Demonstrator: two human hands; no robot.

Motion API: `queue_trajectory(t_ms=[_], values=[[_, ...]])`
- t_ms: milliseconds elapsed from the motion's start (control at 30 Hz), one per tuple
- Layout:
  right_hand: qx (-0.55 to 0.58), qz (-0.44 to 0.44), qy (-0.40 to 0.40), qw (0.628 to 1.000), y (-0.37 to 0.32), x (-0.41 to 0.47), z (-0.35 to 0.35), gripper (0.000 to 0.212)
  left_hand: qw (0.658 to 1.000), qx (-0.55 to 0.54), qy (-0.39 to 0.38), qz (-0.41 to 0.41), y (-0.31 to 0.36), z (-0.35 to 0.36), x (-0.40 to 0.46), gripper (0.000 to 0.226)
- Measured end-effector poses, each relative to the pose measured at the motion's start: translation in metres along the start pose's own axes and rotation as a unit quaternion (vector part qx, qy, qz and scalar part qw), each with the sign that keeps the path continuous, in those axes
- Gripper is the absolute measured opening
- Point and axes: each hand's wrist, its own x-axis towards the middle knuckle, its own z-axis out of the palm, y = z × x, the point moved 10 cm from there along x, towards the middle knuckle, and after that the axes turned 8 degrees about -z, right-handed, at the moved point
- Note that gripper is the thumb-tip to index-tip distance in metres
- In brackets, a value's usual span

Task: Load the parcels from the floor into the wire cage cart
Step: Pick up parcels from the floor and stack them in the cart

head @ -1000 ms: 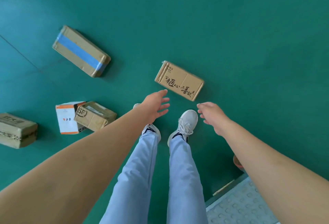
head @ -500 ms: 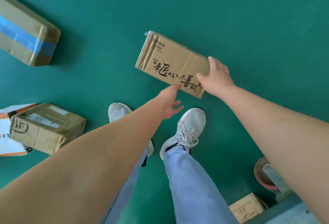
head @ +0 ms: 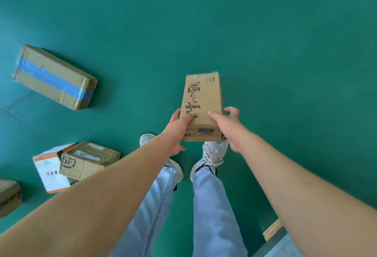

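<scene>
A flat brown cardboard parcel with black brush lettering (head: pixel 203 95) is lifted off the green floor, its long side pointing away from me. My left hand (head: pixel 178 128) grips its near left edge, thumb on top. My right hand (head: pixel 229 127) grips the near right edge, fingers curled round the side. The wire cage cart is out of view.
On the floor to the left lie a long box with blue tape (head: pixel 54 77), an SF-marked box (head: pixel 87 159) resting on a white and orange parcel (head: pixel 49 170), and another brown box (head: pixel 9 196) at the left edge. My feet stand below the parcel. A small box (head: pixel 272 230) lies bottom right.
Both hands reached down, took hold of the lettered parcel and raised it off the floor, turning it lengthwise away from me. My head has come back up.
</scene>
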Motion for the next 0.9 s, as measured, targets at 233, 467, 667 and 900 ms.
queue_trajectory(t_ms=[233, 467, 667, 900], values=[[0.125, -0.010, 0.051, 0.991, -0.047, -0.177, -0.030, 0.082, 0.996, 0.054, -0.010, 0.064, 0.018, 0.013, -0.188, 0.049], [0.276, -0.038, 0.075, 0.957, -0.065, -0.362, -0.051, 0.046, 0.977, 0.164, -0.015, 0.137, 0.004, 0.029, -0.364, 0.070], [0.443, -0.034, 0.135, 0.885, -0.023, -0.508, -0.044, 0.041, 0.946, 0.286, -0.081, 0.132, -0.058, 0.043, -0.494, 0.069], [0.536, -0.035, 0.249, 0.806, 0.069, -0.623, -0.040, 0.037, 0.886, 0.423, -0.102, 0.159, -0.159, 0.080, -0.571, 0.037]])
